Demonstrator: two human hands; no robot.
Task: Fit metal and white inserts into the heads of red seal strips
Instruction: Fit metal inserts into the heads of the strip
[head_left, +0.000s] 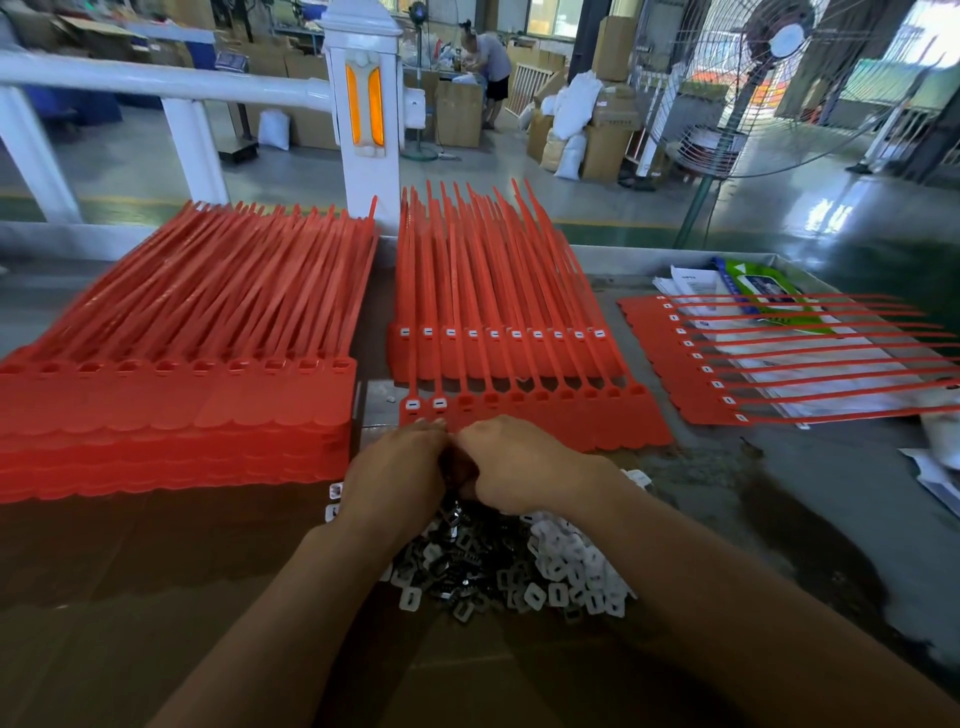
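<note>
Left hand (399, 470) and right hand (511, 467) together over the insert pile (519, 574), red seal strips (597, 421) beyond

We see strong daylight entering from the far right, blowing out the openings there and laying glare on the glossy floor (810, 208). The red seal strips (182, 312) look evenly lit and saturated; the near desk (753, 493) is dimmer. Wide-angle distortion bends the white rail (156, 83), and the far background is soft.

Fan (787, 39) far right — green packet (753, 286), wipes perhaps, on papers (691, 283) — white post (363, 166) behind.
</note>
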